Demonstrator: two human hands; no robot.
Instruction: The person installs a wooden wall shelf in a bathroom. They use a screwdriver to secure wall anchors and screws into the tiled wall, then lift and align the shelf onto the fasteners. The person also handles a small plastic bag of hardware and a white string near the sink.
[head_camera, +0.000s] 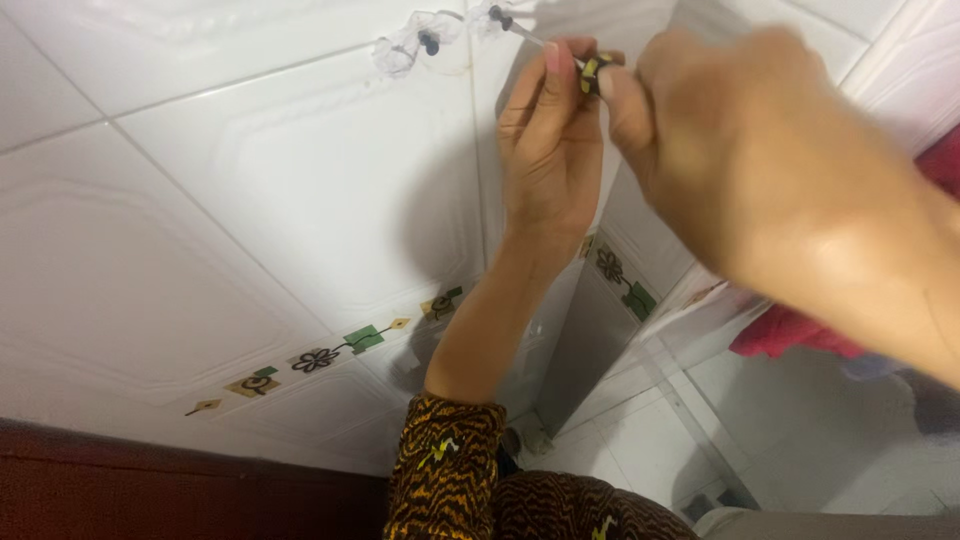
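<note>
A thin screwdriver (540, 42) with a black and yellow handle points up and left at a small clear plastic wall fitting (425, 42) with dark screws on the white tiled wall (250, 180). My right hand (720, 140) grips the handle from the right. My left hand (552, 130) is raised beside it, with thumb and fingertips pinching the shaft near the handle. The tip meets a dark screw at the fitting's right end. My left sleeve (445, 480) is patterned brown and black.
A band of small flower and green square decorations (340, 345) runs across the tiles. A red cloth (790, 330) hangs at the right. A dark brown surface (150, 480) lies at the bottom left.
</note>
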